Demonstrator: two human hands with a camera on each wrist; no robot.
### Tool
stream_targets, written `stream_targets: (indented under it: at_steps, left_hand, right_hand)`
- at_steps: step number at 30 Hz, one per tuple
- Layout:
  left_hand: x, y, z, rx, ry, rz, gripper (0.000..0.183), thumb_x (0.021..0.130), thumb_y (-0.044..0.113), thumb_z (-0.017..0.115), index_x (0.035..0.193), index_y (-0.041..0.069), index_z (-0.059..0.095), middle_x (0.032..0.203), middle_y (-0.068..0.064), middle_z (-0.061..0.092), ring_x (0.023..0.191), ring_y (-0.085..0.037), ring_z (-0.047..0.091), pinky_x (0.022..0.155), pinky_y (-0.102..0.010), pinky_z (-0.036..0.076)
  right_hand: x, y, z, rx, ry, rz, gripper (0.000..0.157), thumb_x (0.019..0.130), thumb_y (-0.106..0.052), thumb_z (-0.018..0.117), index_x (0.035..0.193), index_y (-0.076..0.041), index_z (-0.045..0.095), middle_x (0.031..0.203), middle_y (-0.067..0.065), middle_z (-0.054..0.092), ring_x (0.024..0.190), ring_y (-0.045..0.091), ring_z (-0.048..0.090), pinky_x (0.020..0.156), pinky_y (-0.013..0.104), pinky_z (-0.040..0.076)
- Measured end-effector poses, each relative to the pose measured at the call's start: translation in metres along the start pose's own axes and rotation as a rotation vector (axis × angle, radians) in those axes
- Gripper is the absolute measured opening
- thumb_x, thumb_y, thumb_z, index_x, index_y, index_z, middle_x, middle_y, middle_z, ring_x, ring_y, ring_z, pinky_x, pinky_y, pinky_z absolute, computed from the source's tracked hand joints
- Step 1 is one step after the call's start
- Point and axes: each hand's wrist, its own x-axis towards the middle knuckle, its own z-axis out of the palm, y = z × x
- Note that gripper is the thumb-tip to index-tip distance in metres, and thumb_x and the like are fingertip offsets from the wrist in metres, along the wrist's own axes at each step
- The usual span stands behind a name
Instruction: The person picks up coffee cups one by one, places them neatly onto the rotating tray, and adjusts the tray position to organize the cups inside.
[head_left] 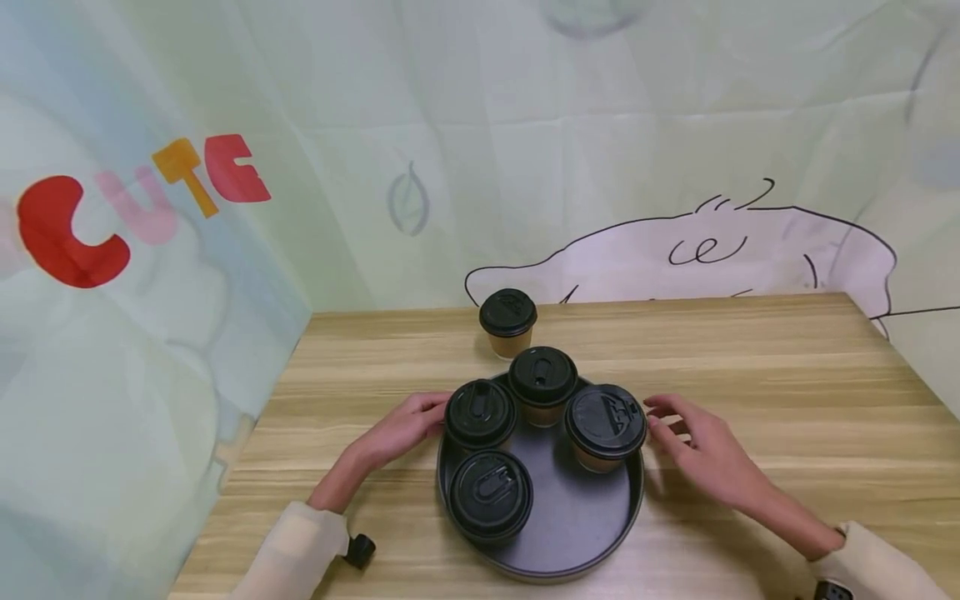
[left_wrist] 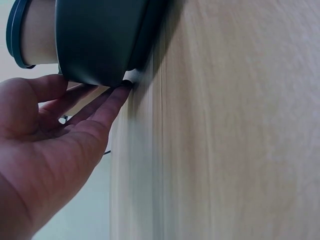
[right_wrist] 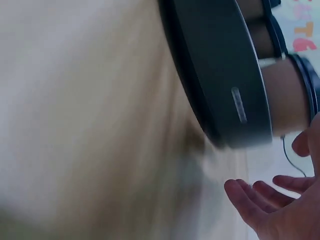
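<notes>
A round dark cake pan [head_left: 570,521] sits on the table. Several paper cups with black lids stand in it: one at the back [head_left: 543,375], one at the right [head_left: 606,421], others along the left side, such as the near-left cup [head_left: 491,496]. My left hand [head_left: 408,429] is at the pan's left side; in the left wrist view its nearly straight fingers [left_wrist: 102,112] touch the pan's outer wall, low near the table. My right hand [head_left: 701,450] is beside the right cup, fingers loosely bent, holding nothing. The right wrist view shows a gap between its fingertips and the pan wall [right_wrist: 220,75].
Another lidded paper cup [head_left: 509,323] stands on the wooden table [head_left: 787,375] behind the pan, near the back edge. A printed cloth backdrop [head_left: 480,167] hangs behind the table and along its left side.
</notes>
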Motion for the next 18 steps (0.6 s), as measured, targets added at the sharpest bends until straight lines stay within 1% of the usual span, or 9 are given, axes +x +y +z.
stream_targets:
  at_steps: [3, 8, 13, 18]
  left_hand:
    - [0.0, 0.0, 0.0, -0.002, -0.004, 0.004, 0.044, 0.114, 0.021, 0.043, 0.146, -0.006, 0.055, 0.146, -0.021, 0.057, 0.129, -0.023, 0.057, 0.107, -0.037, 0.048]
    - [-0.001, 0.0, 0.0, -0.007, -0.011, 0.002, 0.045, 0.113, 0.023, 0.044, 0.146, -0.006, 0.055, 0.145, -0.02, 0.057, 0.129, -0.022, 0.057, 0.106, -0.036, 0.049]
    - [-0.001, 0.0, -0.001, -0.001, -0.008, -0.003, 0.045, 0.113, 0.023, 0.044, 0.146, -0.005, 0.055, 0.145, -0.019, 0.058, 0.129, -0.02, 0.057, 0.105, -0.035, 0.049]
    - [-0.001, 0.001, -0.001, 0.029, -0.001, -0.007, 0.043, 0.114, 0.023, 0.043, 0.143, -0.004, 0.059, 0.141, -0.017, 0.062, 0.125, -0.016, 0.058, 0.103, -0.032, 0.05]
  right_hand:
    - [0.016, 0.006, -0.009, -0.051, 0.0, -0.02, 0.036, 0.109, -0.024, 0.057, 0.135, -0.001, 0.06, 0.12, 0.017, 0.069, 0.099, 0.031, 0.071, 0.078, 0.04, 0.058]
    - [0.042, 0.018, -0.021, -0.058, -0.012, -0.017, 0.043, 0.109, -0.029, 0.057, 0.139, 0.001, 0.056, 0.124, 0.022, 0.066, 0.104, 0.038, 0.069, 0.082, 0.047, 0.058]
    - [0.067, 0.023, -0.025, -0.043, -0.039, -0.024, 0.049, 0.108, -0.033, 0.059, 0.143, 0.0, 0.053, 0.128, 0.024, 0.065, 0.109, 0.042, 0.067, 0.086, 0.053, 0.058]
    - [0.092, 0.017, -0.024, -0.048, -0.088, -0.068, 0.053, 0.105, -0.036, 0.063, 0.145, -0.002, 0.051, 0.132, 0.023, 0.064, 0.111, 0.04, 0.066, 0.09, 0.056, 0.056]
